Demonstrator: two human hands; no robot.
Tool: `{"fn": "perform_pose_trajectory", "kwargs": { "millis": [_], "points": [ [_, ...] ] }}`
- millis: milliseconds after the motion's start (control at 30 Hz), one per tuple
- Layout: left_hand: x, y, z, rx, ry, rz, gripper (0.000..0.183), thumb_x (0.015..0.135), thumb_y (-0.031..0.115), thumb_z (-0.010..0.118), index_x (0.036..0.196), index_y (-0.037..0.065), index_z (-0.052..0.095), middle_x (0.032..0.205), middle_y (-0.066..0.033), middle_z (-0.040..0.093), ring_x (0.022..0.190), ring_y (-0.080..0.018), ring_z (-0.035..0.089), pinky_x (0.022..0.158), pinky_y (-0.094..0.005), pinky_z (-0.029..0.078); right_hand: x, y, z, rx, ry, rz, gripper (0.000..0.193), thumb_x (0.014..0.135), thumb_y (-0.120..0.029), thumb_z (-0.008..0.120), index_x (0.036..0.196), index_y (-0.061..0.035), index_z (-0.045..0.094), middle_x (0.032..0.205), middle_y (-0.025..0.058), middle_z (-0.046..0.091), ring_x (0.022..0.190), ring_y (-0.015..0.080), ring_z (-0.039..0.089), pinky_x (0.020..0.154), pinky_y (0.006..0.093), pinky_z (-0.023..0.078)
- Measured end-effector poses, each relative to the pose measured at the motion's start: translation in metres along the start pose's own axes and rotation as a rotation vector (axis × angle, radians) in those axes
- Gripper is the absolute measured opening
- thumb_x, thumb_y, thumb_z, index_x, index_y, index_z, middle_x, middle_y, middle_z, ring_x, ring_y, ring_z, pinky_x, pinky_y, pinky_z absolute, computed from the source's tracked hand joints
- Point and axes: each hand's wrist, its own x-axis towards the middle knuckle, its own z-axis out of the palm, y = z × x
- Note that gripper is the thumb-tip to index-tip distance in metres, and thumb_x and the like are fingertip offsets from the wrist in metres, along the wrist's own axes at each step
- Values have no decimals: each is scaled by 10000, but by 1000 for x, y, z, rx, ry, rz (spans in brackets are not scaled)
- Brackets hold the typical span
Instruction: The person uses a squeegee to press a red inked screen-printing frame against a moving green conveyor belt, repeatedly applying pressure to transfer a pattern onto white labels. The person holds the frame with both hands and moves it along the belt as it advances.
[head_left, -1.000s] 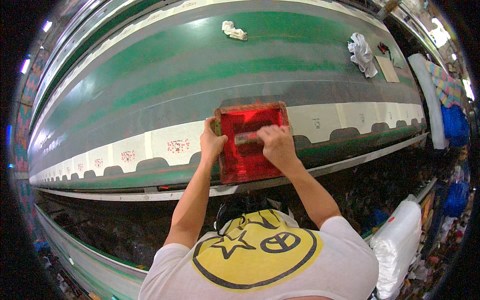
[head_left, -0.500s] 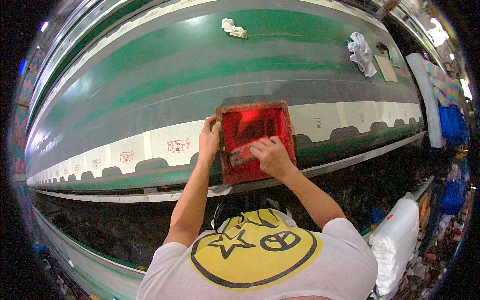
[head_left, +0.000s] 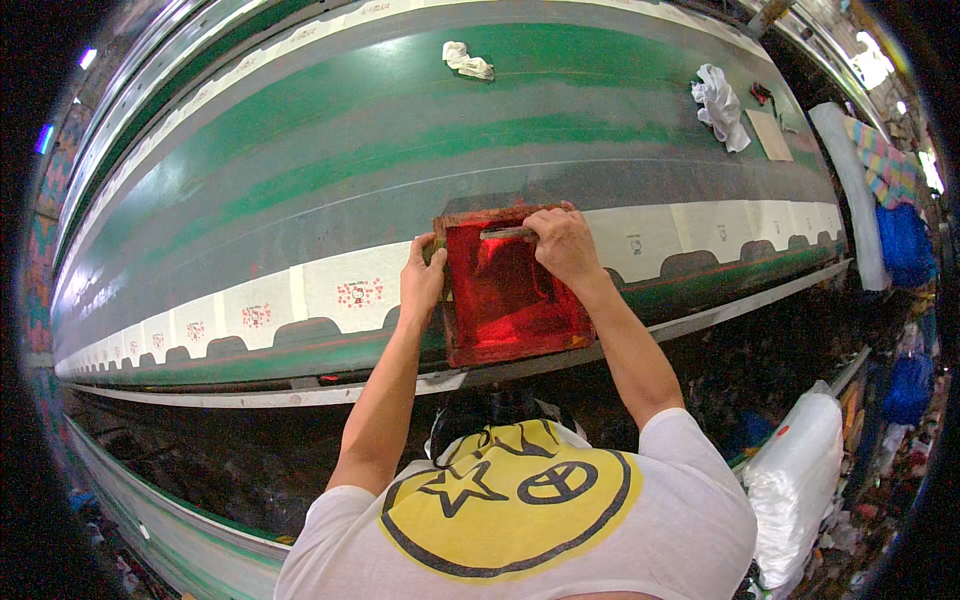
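A screen-printing frame (head_left: 449,318) with a wooden rim and red ink across its mesh lies over the row of white fabric pieces (head_left: 338,312) near the table's front edge. My left hand (head_left: 423,278) grips the frame's left side, fingers closed round the rim. At the far side of the mesh, my right hand (head_left: 566,246) holds a squeegee (head_left: 505,233), whose right part is hidden by the fingers. Pieces to the left of the frame carry a red and black print; those to the right show only a small dark one.
The long green and grey table (head_left: 350,175) stretches to both sides. On it lie a crumpled white cloth (head_left: 468,62), a larger white rag (head_left: 720,108) and a brown card (head_left: 769,136). A plastic-wrapped bundle (head_left: 798,475) stands at the right, with blue bags (head_left: 904,248) beyond.
My right hand has moved the squeegee from the near middle of the mesh to its far edge. My left hand keeps its grip on the frame.
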Motion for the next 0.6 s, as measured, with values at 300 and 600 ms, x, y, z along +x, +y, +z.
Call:
{"fn": "perform_pose_trajectory", "kwargs": {
  "millis": [300, 600],
  "points": [
    [-3, -6, 0, 35, 51, 17, 395, 985, 303, 619, 1345, 143, 585, 1137, -258, 728, 1093, -433, 699, 925, -468, 530, -103, -61, -36, 21, -139, 23, 268, 753, -41, 631, 1006, -86, 708, 1048, 62, 733, 994, 260, 668, 879, 446, 468],
    [-2, 1, 0, 40, 50, 15, 396, 979, 302, 619, 1342, 144, 588, 1141, -250, 731, 1086, -433, 702, 925, -468, 531, -101, -68, -54, 47, -161, 51, 292, 759, 14, 637, 1028, -65, 720, 1061, 68, 744, 1035, 253, 679, 910, 422, 468]
  ]
}}
